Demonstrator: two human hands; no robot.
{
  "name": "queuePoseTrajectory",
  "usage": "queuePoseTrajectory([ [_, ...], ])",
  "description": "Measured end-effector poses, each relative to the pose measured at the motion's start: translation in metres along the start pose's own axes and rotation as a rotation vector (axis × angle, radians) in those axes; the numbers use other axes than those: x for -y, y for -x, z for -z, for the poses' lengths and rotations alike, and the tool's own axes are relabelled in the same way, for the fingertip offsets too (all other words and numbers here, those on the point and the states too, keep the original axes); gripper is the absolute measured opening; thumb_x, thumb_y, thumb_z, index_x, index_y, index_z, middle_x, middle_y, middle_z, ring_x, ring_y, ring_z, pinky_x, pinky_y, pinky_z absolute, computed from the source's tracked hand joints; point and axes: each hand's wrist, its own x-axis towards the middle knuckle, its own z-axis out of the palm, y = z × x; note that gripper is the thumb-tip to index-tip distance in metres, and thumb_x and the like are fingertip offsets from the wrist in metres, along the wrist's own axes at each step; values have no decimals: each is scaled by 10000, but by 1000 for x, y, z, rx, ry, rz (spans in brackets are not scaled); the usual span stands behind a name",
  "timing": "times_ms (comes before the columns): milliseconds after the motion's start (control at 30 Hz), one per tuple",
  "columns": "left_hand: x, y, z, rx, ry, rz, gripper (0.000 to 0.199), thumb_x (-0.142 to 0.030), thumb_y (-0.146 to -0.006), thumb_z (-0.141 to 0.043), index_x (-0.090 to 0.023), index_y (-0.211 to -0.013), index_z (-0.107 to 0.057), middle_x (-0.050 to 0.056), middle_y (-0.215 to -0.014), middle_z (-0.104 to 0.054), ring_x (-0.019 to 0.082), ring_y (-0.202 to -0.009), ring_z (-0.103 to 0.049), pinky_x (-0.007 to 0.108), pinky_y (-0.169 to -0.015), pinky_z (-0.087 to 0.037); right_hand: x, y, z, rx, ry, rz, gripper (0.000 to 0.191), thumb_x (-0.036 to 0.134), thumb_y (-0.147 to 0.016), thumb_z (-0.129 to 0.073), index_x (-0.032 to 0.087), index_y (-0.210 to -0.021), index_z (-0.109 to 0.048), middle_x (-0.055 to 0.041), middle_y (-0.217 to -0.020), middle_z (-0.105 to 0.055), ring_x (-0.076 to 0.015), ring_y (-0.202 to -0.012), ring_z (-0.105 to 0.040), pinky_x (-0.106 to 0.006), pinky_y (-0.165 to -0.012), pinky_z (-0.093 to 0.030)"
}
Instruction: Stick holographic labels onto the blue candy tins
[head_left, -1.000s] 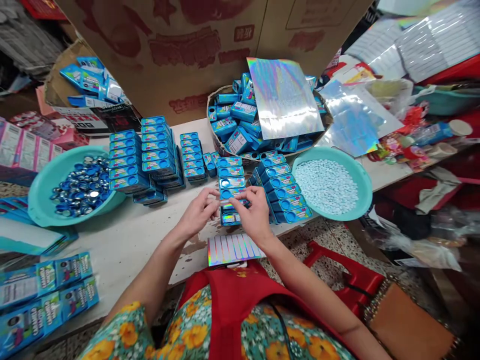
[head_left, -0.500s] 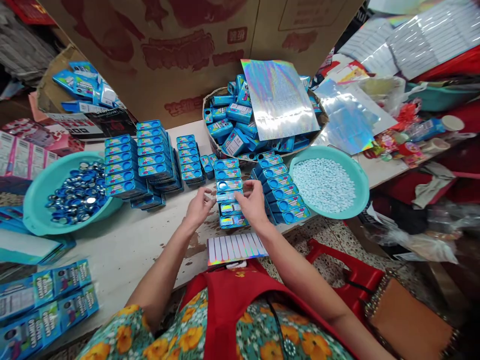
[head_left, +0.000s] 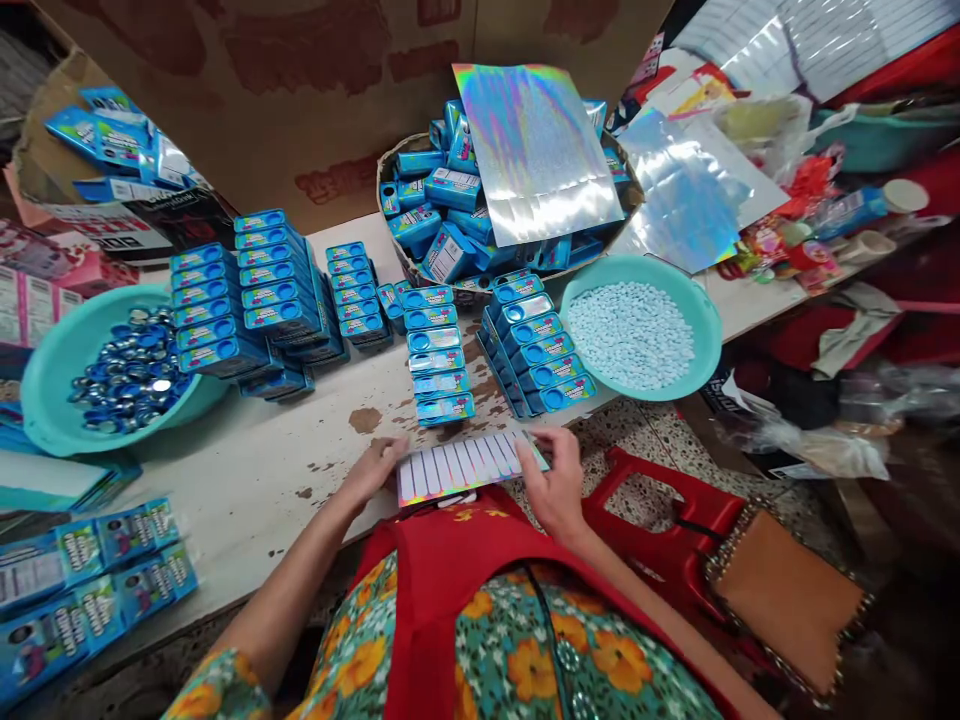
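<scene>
At a worn white counter, the hands are apart: the right hand pinches the right end of a shiny label sheet; whether the left hand grips its left end is unclear. Beyond stand blue boxes.

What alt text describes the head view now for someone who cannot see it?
A person's right hand grips the right end of a shiny sheet of white strips, the left hand at its left end. Small blue boxes stand on the table beyond, between a teal bowl of shiny discs at left and one of pale pellets at right.
</scene>
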Motion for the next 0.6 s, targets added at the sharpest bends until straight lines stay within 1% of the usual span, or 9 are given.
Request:
queuePoseTrajectory([
  [67,9,10,-17,175,117,43,592,-612,-639,-631,-158,-1019,-613,32,-697,-629,157,-581,-559,250,-525,-403,-41,12,11,-60,-10,-240,470,477,-698,-650,199,-1060,-538,-76,-989,-572,-227,-912,-526,-376,-791,-437],
  [133,10,17,-39,245,224,35,481,-533,-604,-696,-147,-881,-619,-3,-638,-591,105,-506,-497,220,-498,-376,-76,13,9,141,-159,-450,470,513,-673,-645,179,-998,-582,-53,-861,-602,-207,-800,-547,-342,-716,-439],
  [200,6,23,-58,248,275,-2,407,-482,-584,-726,-136,-762,-606,-15,-614,-568,84,-494,-469,211,-501,-376,-98,9,9,323,-287,-516,384,492,-635,-676,164,-828,-625,-27,-743,-602,-175,-711,-534,-313,-690,-423],
  [267,2,32,-71,242,297,-48,380,-466,-596,-729,-136,-743,-608,-13,-637,-571,87,-541,-486,202,-528,-391,-106,8,22,304,-365,-492,333,442,-601,-717,161,-756,-625,-8,-702,-584,-147,-667,-506,-292,-672,-406],
  [333,-1,44,-83,224,351,-12,405,-509,-651,-684,-153,-835,-622,6,-737,-600,104,-620,-527,204,-562,-420,-103,12,54,150,-437,-443,327,392,-607,-734,177,-827,-620,14,-695,-548,-126,-638,-478,-265,-631,-390],
  [400,-2,55,-102,266,452,161,528,-615,-695,-589,-172,-982,-603,50,-861,-622,139,-681,-574,244,-585,-461,-95,23,101,14,-498,-366,322,332,-614,-750,209,-870,-600,34,-685,-500,-110,-621,-452,-237,-599,-372],
  [500,-8,57,-152,638,672,437,771,-759,-687,-441,-136,-1128,-543,159,-986,-629,245,-787,-635,374,-653,-506,-87,47,175,-33,-523,-246,244,251,-622,-760,226,-774,-571,45,-652,-440,-99,-614,-422,-220,-594,-357],
  [567,-18,47,-200,880,819,452,765,-741,-703,-451,-104,-1114,-554,187,-993,-638,279,-859,-638,417,-726,-501,-91,68,215,8,-506,-226,216,232,-637,-752,225,-739,-562,44,-638,-424,-104,-624,-417,-222,-597,-353],
  [600,-25,41,-226,922,866,422,689,-686,-718,-506,-104,-1081,-573,172,-968,-651,265,-857,-639,406,-743,-498,-96,80,231,40,-492,-244,206,231,-646,-748,224,-736,-563,43,-633,-420,-106,-624,-415,-223,-593,-350],
])
